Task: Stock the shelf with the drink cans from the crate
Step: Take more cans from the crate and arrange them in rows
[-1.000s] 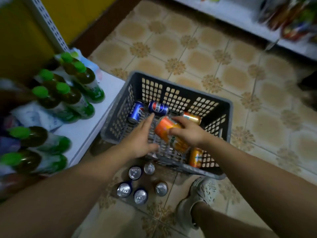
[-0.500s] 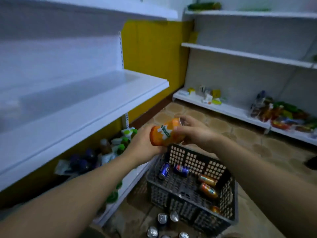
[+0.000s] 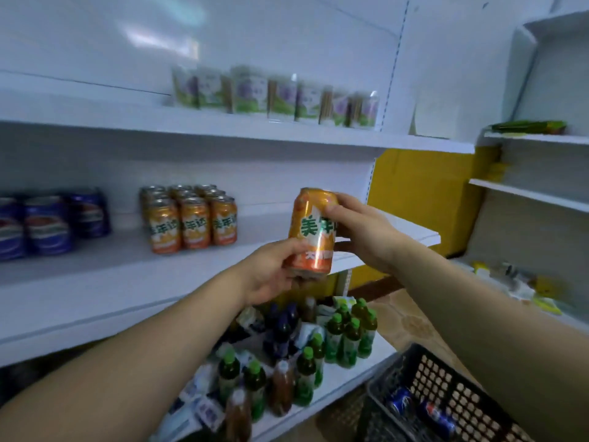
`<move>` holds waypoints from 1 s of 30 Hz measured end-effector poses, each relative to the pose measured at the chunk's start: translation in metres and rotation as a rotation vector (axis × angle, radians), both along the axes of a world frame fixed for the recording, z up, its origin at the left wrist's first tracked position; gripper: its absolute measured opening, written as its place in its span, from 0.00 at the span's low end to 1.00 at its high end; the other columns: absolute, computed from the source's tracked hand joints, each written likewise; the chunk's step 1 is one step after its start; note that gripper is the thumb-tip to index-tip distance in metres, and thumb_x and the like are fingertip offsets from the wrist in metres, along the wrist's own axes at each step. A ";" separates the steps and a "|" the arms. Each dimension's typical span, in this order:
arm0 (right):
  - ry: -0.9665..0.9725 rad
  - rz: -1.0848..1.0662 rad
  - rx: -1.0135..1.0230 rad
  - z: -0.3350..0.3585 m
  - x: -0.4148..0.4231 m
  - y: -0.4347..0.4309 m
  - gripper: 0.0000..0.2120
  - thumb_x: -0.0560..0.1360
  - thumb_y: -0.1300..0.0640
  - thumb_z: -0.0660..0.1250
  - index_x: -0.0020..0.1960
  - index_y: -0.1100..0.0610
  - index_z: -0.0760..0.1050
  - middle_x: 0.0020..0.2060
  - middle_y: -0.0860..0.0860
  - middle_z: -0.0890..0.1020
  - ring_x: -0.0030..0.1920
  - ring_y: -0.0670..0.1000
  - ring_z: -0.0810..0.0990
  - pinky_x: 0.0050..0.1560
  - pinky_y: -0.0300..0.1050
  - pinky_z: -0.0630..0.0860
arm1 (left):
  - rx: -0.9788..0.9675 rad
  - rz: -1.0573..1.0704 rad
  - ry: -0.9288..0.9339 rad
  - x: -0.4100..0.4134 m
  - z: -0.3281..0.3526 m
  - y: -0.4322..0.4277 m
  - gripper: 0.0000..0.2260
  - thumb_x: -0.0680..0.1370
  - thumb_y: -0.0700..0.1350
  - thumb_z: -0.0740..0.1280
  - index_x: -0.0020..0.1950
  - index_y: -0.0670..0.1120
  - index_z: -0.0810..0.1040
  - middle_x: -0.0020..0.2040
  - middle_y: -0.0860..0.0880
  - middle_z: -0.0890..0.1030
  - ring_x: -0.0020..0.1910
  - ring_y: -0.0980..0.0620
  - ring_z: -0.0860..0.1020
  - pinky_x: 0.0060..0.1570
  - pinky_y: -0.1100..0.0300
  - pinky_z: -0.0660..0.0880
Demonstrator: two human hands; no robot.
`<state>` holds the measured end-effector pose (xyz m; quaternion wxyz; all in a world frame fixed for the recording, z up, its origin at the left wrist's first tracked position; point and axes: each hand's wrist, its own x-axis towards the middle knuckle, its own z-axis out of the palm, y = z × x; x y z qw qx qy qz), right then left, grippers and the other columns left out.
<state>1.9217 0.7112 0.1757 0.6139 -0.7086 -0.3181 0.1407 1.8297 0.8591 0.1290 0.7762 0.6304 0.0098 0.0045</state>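
An orange can (image 3: pixel 311 229) is held upright in the air between both hands, in front of the white middle shelf (image 3: pixel 95 275). The left hand (image 3: pixel 271 272) is wrapped around the can's lower part, with the fingers under its base and the thumb laid across the front. The right hand (image 3: pixel 363 232) is closed on the upper right side of the can, the thumb pressed on the label just below the rim. The can is not touching the shelf.

To the left of the hands and further back, a block of matching orange cans (image 3: pixel 191 218) is seen standing upright in rows on the same shelf. Beyond those, still further left, blue cans (image 3: pixel 47 223) are grouped on that shelf. Above the hands, a row of pale cartons (image 3: pixel 274 97) is lined along the upper shelf (image 3: pixel 287 130); their print is too blurred to be read.

Below the hands, green-capped bottles (image 3: pixel 347 338) are crowded upright on the bottom shelf, mixed with darker bottles. Below and to the right of the right forearm, a dark slotted crate (image 3: pixel 446 387) is seen on the floor, and two blue cans (image 3: pixel 417 409) are lying on their sides inside it.
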 end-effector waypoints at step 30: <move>-0.216 0.107 -0.088 -0.096 -0.038 0.240 0.35 0.76 0.49 0.69 0.78 0.48 0.55 0.72 0.49 0.67 0.70 0.51 0.68 0.66 0.49 0.68 | 1.530 0.498 0.724 -0.108 -0.078 0.232 0.34 0.75 0.72 0.46 0.77 0.58 0.50 0.79 0.55 0.47 0.77 0.50 0.45 0.71 0.36 0.41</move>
